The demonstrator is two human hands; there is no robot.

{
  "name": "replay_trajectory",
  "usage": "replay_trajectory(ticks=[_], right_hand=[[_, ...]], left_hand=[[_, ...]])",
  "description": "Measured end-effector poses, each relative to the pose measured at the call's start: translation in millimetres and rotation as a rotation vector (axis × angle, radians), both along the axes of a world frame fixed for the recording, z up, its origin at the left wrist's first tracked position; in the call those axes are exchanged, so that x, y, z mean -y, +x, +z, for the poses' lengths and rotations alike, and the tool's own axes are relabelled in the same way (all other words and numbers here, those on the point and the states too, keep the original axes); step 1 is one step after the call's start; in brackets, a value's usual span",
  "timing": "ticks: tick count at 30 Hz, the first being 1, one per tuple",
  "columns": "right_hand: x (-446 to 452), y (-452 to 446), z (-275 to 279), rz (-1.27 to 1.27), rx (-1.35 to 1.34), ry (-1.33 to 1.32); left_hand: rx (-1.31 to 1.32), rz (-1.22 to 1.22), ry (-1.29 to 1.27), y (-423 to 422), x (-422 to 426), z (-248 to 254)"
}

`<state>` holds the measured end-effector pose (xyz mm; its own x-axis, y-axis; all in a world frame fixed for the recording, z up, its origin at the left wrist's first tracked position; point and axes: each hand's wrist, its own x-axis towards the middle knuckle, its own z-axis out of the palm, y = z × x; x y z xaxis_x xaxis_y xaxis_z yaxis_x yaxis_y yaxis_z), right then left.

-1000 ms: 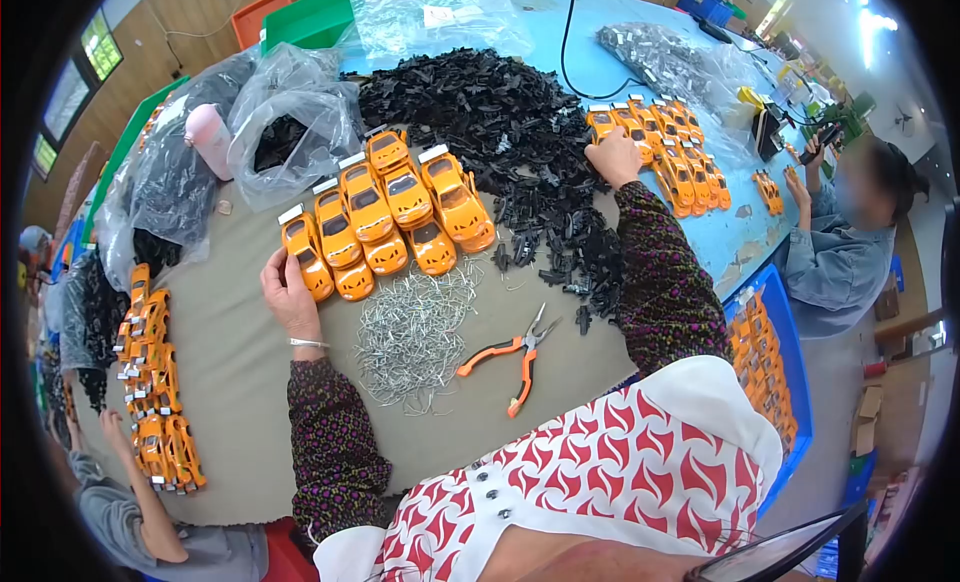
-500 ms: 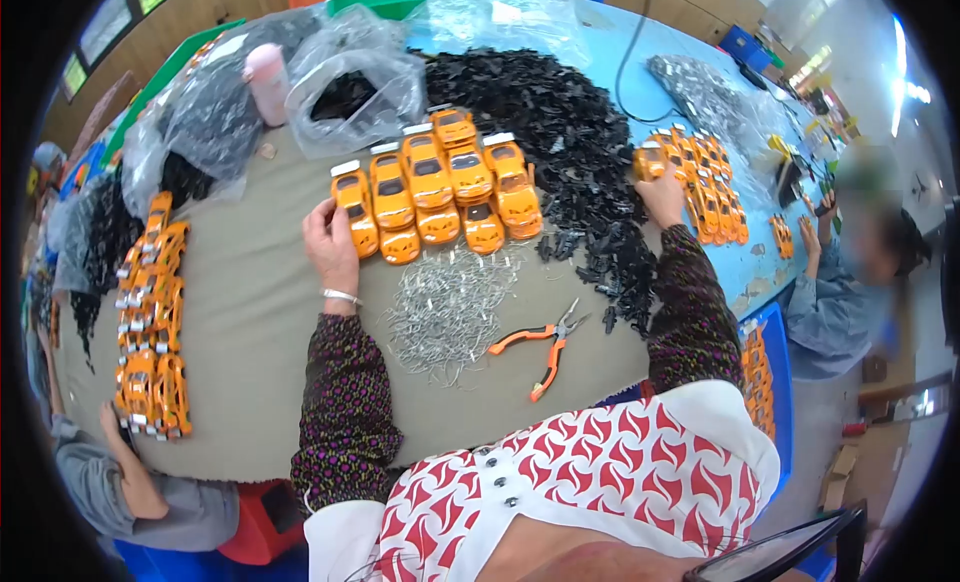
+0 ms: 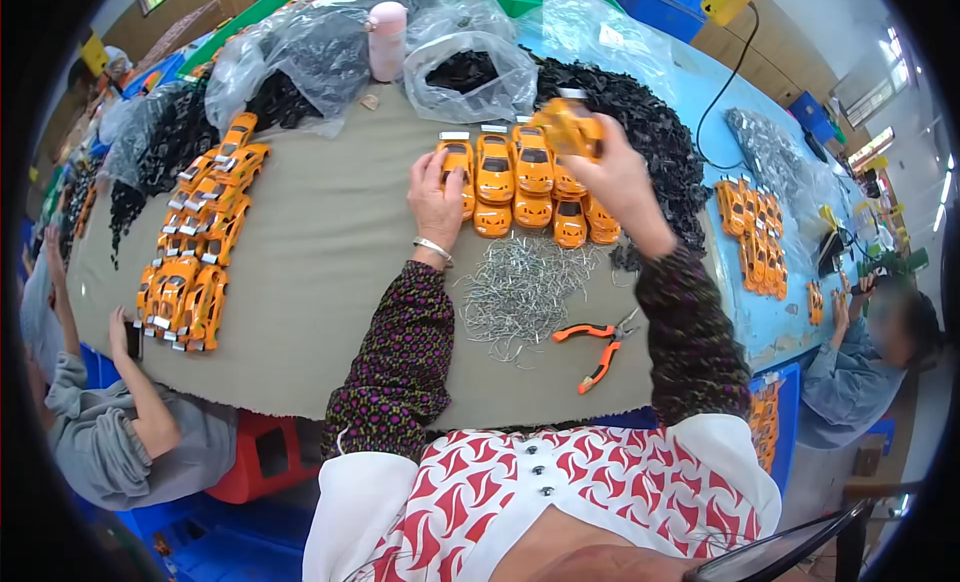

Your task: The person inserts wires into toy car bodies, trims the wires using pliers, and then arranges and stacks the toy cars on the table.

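An orange toy car (image 3: pixel 567 128) is held tilted in my right hand (image 3: pixel 622 177), above the right part of a block of orange toy cars (image 3: pixel 534 169). My left hand (image 3: pixel 437 199) has its fingers and thumb closed about the leftmost toy car (image 3: pixel 456 154) of that block. The cars stand side by side in stacked rows, several with white rear wings. Below them lies a pile of thin silver metal pins or wires (image 3: pixel 520 290). Orange-handled pliers (image 3: pixel 603 350) rest to the right of this pile.
Black plastic parts (image 3: pixel 665 152) are heaped behind the cars, near a clear bag (image 3: pixel 470 87) and a pink bottle (image 3: pixel 387 42). More toy cars stand at left (image 3: pixel 195 252) and on the blue table (image 3: pixel 762 237). People sit at both sides.
My right hand has come back from the right-hand group of cars, now carrying a toy car to the block. My left hand stays at the block's left end. The view has shifted.
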<state>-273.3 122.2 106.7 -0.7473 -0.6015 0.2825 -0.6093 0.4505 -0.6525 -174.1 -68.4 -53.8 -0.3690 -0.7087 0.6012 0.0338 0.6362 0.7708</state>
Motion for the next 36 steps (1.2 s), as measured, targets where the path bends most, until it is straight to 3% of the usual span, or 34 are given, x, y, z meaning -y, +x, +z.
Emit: replay_trajectory(ticks=[3, 8, 11, 13, 14, 15, 17, 18, 19, 22, 23, 24, 26, 28, 30, 32, 36], right_hand=[[61.9, 16.7, -14.2, -0.077, -0.052, 0.247], [107.8, 29.7, -60.7, -0.181, -0.270, 0.254], [114.9, 33.6, -77.2, -0.182, -0.512, 0.185], [110.3, 33.5, -80.4, -0.115, -0.484, 0.164], [96.5, 23.5, -79.0, -0.019, -0.458, 0.135], [71.6, 7.8, -75.7, -0.099, -0.467, 0.136], [-8.1, -29.7, -68.5, -0.144, -0.488, 0.004], [-35.0, -39.9, -68.8, -0.109, -0.497, -0.061], [-64.8, -56.9, -68.3, -0.260, -0.500, 0.029], [-161.4, -136.1, -84.2, -0.614, -0.518, 0.234], [-190.4, -147.4, -85.3, -0.658, -0.604, 0.421], [-214.9, -179.8, -105.1, -0.767, -0.609, 0.292], [-255.8, -231.5, -128.3, -0.775, -0.684, 0.384], [-265.5, -242.0, -126.5, -0.773, -0.773, 0.523], [-268.1, -259.6, -130.9, -0.806, -0.508, 0.551], [-255.4, -247.1, -119.4, -0.947, -0.513, 0.660], [-248.0, -235.3, -105.6, -0.997, -0.372, 0.653]], left_hand=[[-0.076, -0.044, 0.091, -0.2, -2.5, 9.2], [-0.090, -0.075, 0.014, -5.5, 5.8, 14.1], [-0.041, -0.275, 0.200, -10.5, 6.3, 40.2], [0.019, -0.408, 0.225, -35.0, 23.8, 28.8], [0.085, -0.378, 0.097, -42.3, 31.2, 28.9], [0.142, -0.348, -0.039, -46.8, 33.5, 28.1], [0.523, -0.105, -0.269, -40.4, 6.5, 56.3], [0.531, -0.028, -0.325, -39.4, 2.4, 53.5], [0.538, 0.059, -0.377, -42.0, -2.6, 51.7], [0.671, 0.041, -0.352, -42.9, -18.7, 74.5], [0.741, 0.057, -0.323, -40.5, -20.0, 76.5], [0.764, 0.087, -0.319, -40.4, -21.1, 75.6], [0.805, 0.046, -0.230, -48.0, -21.1, 81.9], [0.844, 0.035, -0.222, -49.9, -21.6, 90.2], [0.857, 0.074, -0.252, -49.8, -24.2, 98.4], [0.746, 0.085, -0.263, -52.5, -19.7, 93.5], [0.813, 0.081, -0.350, -58.9, -28.6, 90.9]])
